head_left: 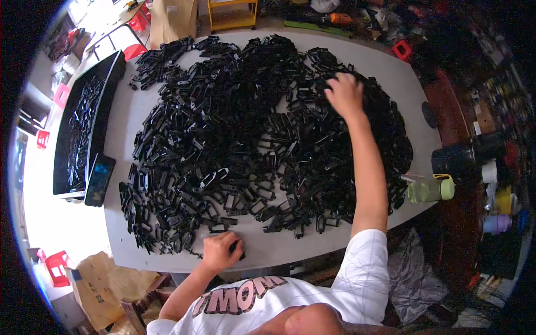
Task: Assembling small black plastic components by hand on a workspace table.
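A large heap of small black plastic parts [223, 128], many of them frame-shaped, covers most of the white table [279, 245]. My left hand [222, 251] is at the near edge of the table, its fingers closed on a black plastic part [238, 251] that shows only partly. With my arm stretched out, my right hand [345, 94] reaches to the far right of the heap. Its fingers are spread and bent over the parts, and their tips are slightly blurred. I see nothing held in it.
At the left stands a black bin [92, 123] with more black parts, and a dark phone-like slab [100, 180] leans at its corner. A green bottle [430, 190] is at the table's right edge. Brown paper bags [100, 285] stand at the near left.
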{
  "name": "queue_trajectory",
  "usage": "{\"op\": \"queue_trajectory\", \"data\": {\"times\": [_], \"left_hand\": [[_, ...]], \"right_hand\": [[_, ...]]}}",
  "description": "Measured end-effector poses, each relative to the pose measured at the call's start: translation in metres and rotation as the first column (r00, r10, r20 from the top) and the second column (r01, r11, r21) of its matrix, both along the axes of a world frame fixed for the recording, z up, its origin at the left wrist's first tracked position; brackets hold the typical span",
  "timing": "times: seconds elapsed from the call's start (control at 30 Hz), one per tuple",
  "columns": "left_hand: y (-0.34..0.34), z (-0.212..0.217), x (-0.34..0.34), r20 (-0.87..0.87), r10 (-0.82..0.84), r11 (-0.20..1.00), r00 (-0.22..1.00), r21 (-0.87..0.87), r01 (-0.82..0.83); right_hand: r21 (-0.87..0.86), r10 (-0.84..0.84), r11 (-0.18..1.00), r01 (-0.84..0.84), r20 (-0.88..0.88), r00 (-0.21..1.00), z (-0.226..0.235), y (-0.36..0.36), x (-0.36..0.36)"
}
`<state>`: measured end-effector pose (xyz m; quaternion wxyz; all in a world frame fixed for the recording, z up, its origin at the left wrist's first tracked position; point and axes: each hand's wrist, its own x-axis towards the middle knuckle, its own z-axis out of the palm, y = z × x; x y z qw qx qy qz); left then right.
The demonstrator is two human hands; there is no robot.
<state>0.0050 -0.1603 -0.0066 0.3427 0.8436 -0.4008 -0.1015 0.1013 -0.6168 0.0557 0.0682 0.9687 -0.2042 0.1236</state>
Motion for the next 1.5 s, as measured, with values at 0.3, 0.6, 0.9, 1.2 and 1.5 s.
{"op": "queue_trajectory", "data": {"times": [0.3, 0.6, 0.9, 1.2, 1.5], "left_hand": [[-0.001, 0.001, 0.001, -0.033, -0.002, 1.000, 0.999, 0.010, 0.002], [0.004, 0.003, -0.006, -0.096, 0.009, 1.000, 0.995, -0.015, -0.011], [0.008, -0.009, 0.005, -0.138, -0.012, 0.997, 0.990, -0.079, 0.001], [0.075, -0.008, -0.028, -0.420, 0.025, 0.935, 0.907, -0.311, -0.170], [0.114, 0.014, -0.012, -0.146, 0.276, 0.888, 0.950, -0.339, -0.310]], "right_hand": [[0.301, 0.427, 0.842, -0.449, 0.137, 0.894, -0.039, 0.119, 0.019], [0.524, 0.198, 0.781, -0.341, 0.310, 0.930, -0.043, 0.117, -0.003], [0.835, 0.088, 0.349, -0.425, 0.422, 0.902, -0.017, 0.220, -0.108], [0.066, 0.718, 0.659, -0.749, 0.243, 0.653, -0.060, 0.344, -0.197], [0.005, 0.813, 0.582, -0.813, 0.011, 0.582, -0.062, 0.369, -0.197]]}}
